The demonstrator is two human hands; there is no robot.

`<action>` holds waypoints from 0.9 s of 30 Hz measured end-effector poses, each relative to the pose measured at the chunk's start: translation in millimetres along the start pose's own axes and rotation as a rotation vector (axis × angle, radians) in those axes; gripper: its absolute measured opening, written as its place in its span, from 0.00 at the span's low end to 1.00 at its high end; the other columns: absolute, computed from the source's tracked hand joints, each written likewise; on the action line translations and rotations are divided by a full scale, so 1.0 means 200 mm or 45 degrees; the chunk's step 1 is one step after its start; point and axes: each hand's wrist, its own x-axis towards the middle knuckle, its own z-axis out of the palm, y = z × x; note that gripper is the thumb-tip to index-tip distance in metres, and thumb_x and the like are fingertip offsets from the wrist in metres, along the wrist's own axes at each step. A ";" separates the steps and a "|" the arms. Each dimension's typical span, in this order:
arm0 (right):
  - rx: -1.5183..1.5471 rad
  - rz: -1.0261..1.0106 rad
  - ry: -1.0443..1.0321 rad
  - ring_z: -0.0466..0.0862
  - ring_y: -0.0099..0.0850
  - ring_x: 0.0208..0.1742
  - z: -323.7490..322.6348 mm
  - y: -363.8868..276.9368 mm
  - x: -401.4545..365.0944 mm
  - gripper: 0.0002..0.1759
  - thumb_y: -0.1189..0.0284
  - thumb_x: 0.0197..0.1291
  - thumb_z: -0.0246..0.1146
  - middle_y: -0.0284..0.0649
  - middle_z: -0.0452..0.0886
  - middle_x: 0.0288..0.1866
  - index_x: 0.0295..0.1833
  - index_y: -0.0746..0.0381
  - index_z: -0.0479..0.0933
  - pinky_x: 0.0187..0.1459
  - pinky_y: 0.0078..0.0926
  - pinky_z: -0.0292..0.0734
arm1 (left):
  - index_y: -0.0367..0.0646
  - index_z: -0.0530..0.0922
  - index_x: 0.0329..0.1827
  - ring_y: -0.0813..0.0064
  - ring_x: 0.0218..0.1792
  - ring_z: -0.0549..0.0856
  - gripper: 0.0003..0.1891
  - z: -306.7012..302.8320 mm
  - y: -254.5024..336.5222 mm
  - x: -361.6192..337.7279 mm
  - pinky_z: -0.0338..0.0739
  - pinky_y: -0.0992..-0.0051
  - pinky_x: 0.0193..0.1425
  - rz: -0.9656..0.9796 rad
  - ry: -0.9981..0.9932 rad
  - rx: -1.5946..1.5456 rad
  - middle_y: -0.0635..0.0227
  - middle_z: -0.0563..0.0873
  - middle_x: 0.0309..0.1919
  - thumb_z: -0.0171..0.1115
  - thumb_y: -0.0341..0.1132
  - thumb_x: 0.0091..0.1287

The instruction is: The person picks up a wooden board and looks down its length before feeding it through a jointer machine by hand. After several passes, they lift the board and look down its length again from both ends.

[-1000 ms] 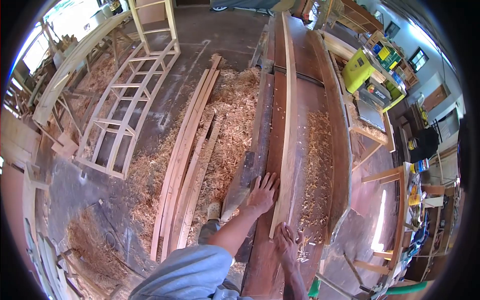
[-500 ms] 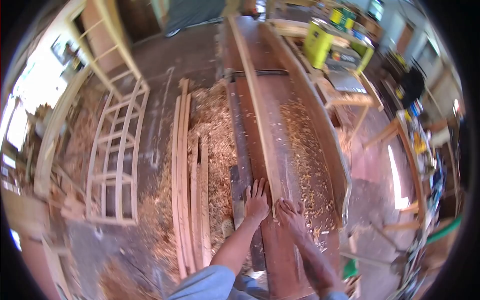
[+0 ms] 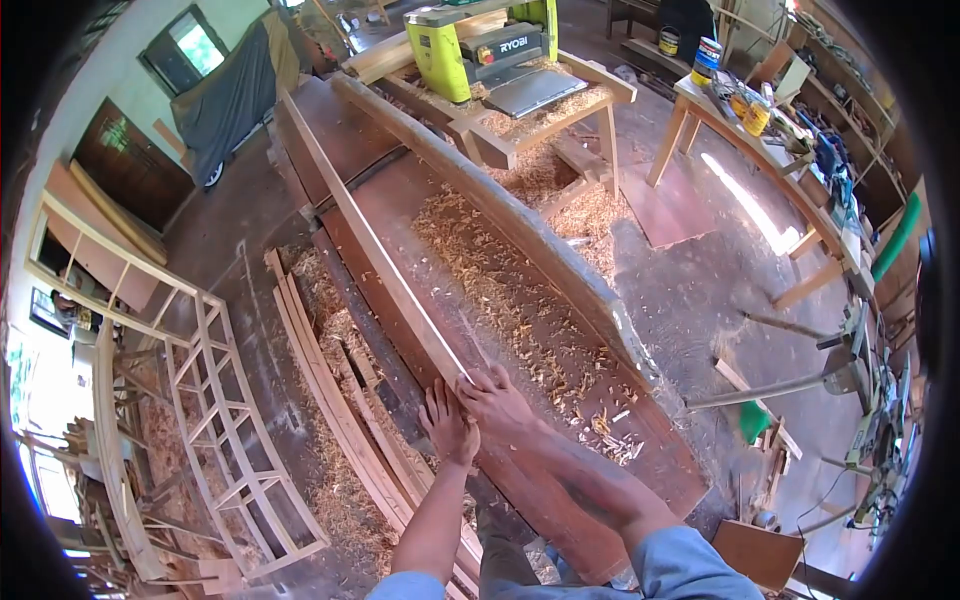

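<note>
A long, narrow wooden strip (image 3: 380, 245) runs lengthwise along the reddish-brown workbench (image 3: 540, 500). At its near end my left hand (image 3: 449, 425) rests against the strip's left side, palm down with the fingers apart. My right hand (image 3: 495, 400) lies over the near end from the right, its fingers curled onto the strip. The two hands are close together. Curly wood shavings (image 3: 520, 320) cover the bench to the right of the strip.
A green RYOBI planer (image 3: 435, 62) stands on a wooden stand beyond the bench. Several long boards (image 3: 325, 400) lie on shavings at the left, beside a ladder-like wooden frame (image 3: 225, 420). A side table (image 3: 740, 115) with cans is at the right.
The view has turned to the right, so the bench and strip now slant up to the left. My right hand has moved onto the strip's near end, closer to my left hand.
</note>
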 end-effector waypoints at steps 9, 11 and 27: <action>0.041 -0.017 -0.079 0.61 0.27 0.74 -0.09 0.02 0.17 0.31 0.69 0.50 0.63 0.33 0.74 0.66 0.64 0.61 0.73 0.74 0.47 0.48 | 0.46 0.60 0.76 0.58 0.78 0.58 0.27 0.00 0.02 0.01 0.49 0.48 0.78 -0.131 -0.042 -0.106 0.60 0.62 0.77 0.45 0.41 0.74; 0.021 -0.071 -0.052 0.62 0.28 0.75 -0.01 0.07 0.22 0.31 0.65 0.51 0.66 0.33 0.73 0.68 0.63 0.60 0.74 0.73 0.51 0.48 | 0.46 0.60 0.76 0.59 0.78 0.57 0.27 0.01 0.03 0.01 0.48 0.49 0.78 -0.190 -0.037 -0.137 0.60 0.61 0.77 0.43 0.42 0.75; -0.039 -0.072 -0.050 0.64 0.30 0.74 0.03 0.15 0.58 0.30 0.61 0.55 0.69 0.35 0.72 0.70 0.63 0.60 0.73 0.73 0.57 0.47 | 0.40 0.57 0.78 0.61 0.80 0.53 0.28 -0.01 0.05 0.00 0.44 0.53 0.81 -0.198 -0.111 -0.184 0.61 0.56 0.79 0.34 0.43 0.78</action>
